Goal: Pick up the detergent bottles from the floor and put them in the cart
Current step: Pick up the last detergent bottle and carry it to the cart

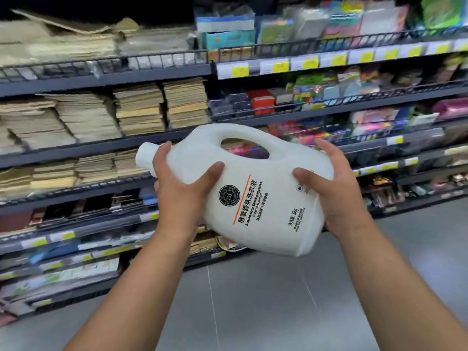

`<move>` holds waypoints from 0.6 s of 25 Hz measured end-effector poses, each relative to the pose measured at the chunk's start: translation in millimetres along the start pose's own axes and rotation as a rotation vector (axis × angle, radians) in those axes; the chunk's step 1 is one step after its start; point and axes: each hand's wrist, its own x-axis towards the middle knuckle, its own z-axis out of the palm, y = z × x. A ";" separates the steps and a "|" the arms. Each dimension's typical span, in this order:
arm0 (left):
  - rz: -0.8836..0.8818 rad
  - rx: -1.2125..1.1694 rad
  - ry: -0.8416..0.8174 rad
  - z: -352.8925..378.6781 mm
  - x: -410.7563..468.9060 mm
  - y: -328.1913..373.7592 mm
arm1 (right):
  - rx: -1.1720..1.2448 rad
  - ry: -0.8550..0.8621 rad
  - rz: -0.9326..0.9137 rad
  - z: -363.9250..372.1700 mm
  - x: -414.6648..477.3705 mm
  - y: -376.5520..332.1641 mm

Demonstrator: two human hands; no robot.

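Store shelves (152, 138) behind; left hand (182, 196), right hand (334, 193) both grasping tilted white detergent bottle (253, 188).

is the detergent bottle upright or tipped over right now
Tipped: the detergent bottle lies on its side between left hand and right hand, cap pointing left.

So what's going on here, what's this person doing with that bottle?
A person is holding a big white detergent bottle in both hands, up off the floor, in a shop aisle. The left hand grips it near the neck and cap, and the right hand grips the bottom end. The bottle is tipped on its side, cap to the left, label facing the camera. Stocked shelves are behind it. No cart shows in this view.
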 end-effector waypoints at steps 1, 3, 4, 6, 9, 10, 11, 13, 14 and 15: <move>-0.007 -0.012 -0.060 39.7 -8.9 1.9 | -0.002 0.062 -0.012 -38.1 -0.8 -8.0; -0.023 -0.053 -0.176 123.6 -29.9 5.5 | -0.013 0.181 -0.028 -117.6 0.9 -21.9; -0.033 -0.069 -0.231 165.3 -43.1 7.8 | -0.020 0.239 -0.036 -156.8 2.1 -28.8; -0.038 -0.088 -0.324 243.0 -69.4 9.7 | -0.047 0.342 -0.055 -229.0 4.4 -44.3; -0.043 -0.086 -0.435 345.0 -100.1 4.5 | -0.076 0.459 -0.086 -323.8 6.6 -59.1; -0.047 -0.073 -0.476 377.0 -109.9 4.0 | -0.080 0.502 -0.092 -352.8 6.3 -62.5; -0.051 -0.064 -0.521 407.8 -119.1 4.3 | -0.081 0.547 -0.096 -380.7 6.7 -64.8; -0.061 -0.068 -0.595 463.5 -136.5 5.1 | -0.085 0.632 -0.080 -429.9 7.3 -69.5; -0.064 -0.081 -0.627 488.1 -142.7 5.0 | -0.090 0.674 -0.073 -449.5 8.3 -72.4; -0.069 -0.095 -0.659 512.4 -147.2 5.0 | -0.097 0.714 -0.078 -467.0 10.3 -76.3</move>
